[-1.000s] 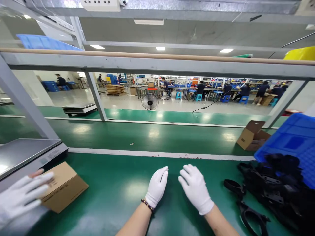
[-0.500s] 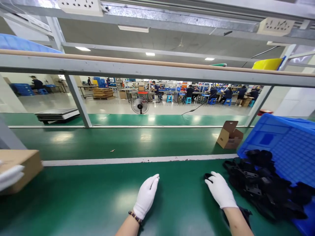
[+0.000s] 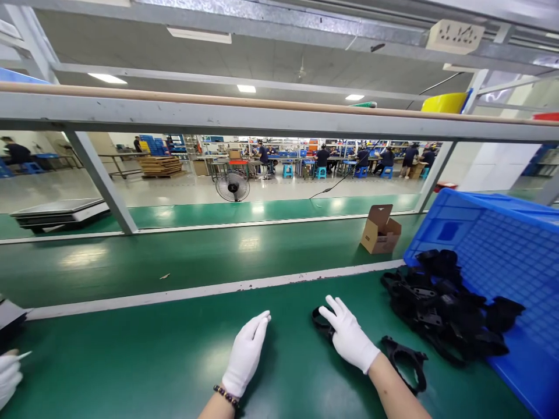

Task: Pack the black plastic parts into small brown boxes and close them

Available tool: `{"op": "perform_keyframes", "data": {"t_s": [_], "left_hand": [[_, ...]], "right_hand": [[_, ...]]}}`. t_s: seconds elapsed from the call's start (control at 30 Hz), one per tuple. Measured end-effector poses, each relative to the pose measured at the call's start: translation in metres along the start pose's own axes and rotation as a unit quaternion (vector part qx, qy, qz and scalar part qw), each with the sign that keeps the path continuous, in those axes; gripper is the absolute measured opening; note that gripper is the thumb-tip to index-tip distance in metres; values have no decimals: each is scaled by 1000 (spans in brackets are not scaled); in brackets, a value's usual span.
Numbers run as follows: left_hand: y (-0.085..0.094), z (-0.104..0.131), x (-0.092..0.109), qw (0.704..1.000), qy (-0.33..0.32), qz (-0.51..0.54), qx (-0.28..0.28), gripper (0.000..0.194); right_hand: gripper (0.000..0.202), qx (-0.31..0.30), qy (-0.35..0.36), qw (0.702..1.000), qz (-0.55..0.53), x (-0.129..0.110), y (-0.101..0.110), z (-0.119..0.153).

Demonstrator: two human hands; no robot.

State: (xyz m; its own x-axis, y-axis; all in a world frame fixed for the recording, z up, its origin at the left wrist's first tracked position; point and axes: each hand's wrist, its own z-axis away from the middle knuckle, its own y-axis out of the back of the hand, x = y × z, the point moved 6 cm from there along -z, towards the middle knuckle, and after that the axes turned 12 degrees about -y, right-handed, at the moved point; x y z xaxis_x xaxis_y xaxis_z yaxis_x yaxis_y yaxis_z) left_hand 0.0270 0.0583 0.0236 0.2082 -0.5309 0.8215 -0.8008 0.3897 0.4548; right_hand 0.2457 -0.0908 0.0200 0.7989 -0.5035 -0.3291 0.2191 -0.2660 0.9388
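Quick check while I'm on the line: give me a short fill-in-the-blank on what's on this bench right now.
1. Both hands wear ____ gloves.
2. The right hand rests on a black ring-shaped part, while the left hand lies flat on the ____ bench surface.
3. The pile of black parts spills from a tipped ____ crate.
4. The small cardboard box stands with its flaps ____.

Missing words: white; green; blue; open

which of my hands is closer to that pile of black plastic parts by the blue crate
Right. Your right hand lies just left of the pile of black parts, fingers on a stray ring-shaped part; your left hand rests farther left.
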Motion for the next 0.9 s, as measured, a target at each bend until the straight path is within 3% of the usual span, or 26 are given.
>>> {"op": "perform_keyframes", "data": {"t_s": [0.23,0.43,0.73,0.9], "left_hand": [[0,1,0,1000,-2,-2,5,36],[-2,2,1,1000,-4,-3,0,36],[-3,1,1,1000,-5,-17,1,36],[-3,2,1,1000,-22,-10,9,35]], "right_hand": [[39,-27,7,999,-44,-24,7,8],[38,-91,123,979,-134,-45,4,23],[25,-39,140,987,-69,-47,12,23],[16,32,189,981,5,-60,16,29]]}}
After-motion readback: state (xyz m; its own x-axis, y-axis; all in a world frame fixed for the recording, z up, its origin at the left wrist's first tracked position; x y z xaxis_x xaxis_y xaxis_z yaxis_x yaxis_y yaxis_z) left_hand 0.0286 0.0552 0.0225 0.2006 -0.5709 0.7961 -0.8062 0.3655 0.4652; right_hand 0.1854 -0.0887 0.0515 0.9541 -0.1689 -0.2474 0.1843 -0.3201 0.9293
